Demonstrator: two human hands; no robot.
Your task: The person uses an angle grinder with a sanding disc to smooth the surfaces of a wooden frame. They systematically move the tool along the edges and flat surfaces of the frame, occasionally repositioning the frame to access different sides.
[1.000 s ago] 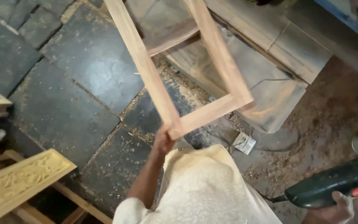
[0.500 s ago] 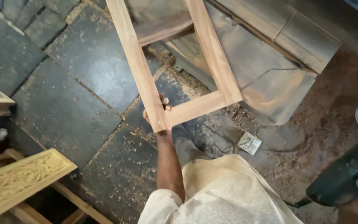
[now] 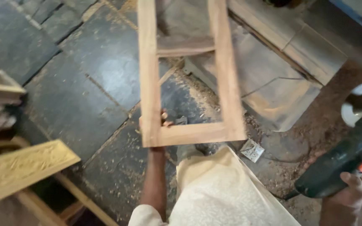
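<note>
Left hand [image 3: 158,121] grips the near corner of the frame [image 3: 185,83], fingertips curled over the inner edge; frame held up over the floor [image 3: 84,83], far end out of view. Bare planed wood, flat rails, one crosspiece: judged stiff, fairly light, awkward by its length, best taken at a corner or rail. Right hand [image 3: 348,194] closed round the grinder [image 3: 340,163], dark green body, pale disc, probably abrasive (blurred). Sawdust on dark slabs

Head cam — looks steeply down, close over hands, floor [image 3: 84,83].
</note>
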